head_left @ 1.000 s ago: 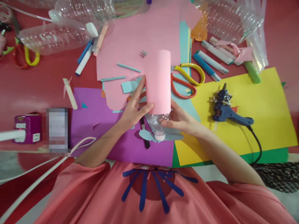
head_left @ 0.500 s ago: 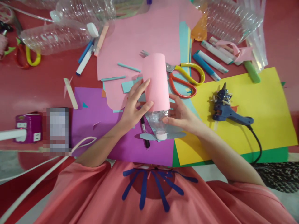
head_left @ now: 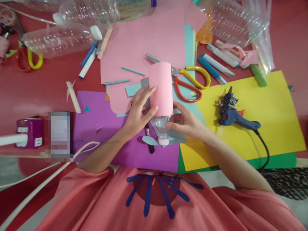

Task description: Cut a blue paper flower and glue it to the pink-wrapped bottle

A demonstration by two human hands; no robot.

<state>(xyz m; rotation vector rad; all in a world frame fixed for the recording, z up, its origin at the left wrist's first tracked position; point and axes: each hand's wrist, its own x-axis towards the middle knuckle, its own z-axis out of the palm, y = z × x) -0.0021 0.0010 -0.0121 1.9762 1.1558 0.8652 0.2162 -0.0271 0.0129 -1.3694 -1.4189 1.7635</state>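
A clear plastic bottle (head_left: 161,123) wrapped in pink paper (head_left: 161,89) is between my hands, its white cap (head_left: 164,140) toward me. My left hand (head_left: 141,110) grips the pink wrap from the left, thumb and fingers on its side. On the right, my right hand (head_left: 184,120) holds the bare clear part near the neck, its fingers partly hidden behind it. A pale blue paper piece with rounded ends (head_left: 150,140) shows by the cap. Under my left hand lies a black marker (head_left: 151,148). Scissors with yellow and red handles (head_left: 190,88) lie just beyond the bottle.
A blue glue gun (head_left: 232,117) rests on yellow paper (head_left: 276,106). Purple paper (head_left: 96,128) spreads at the left, near a phone (head_left: 60,134) and a purple power adapter (head_left: 29,132). Clear bottles (head_left: 60,38) and several markers (head_left: 213,69) lie farther back. A white cable (head_left: 48,178) crosses at left.
The wrapped bottle has tilted slightly and its far end has come a little nearer to me, showing more of the scissor blades. Both hands keep their hold.
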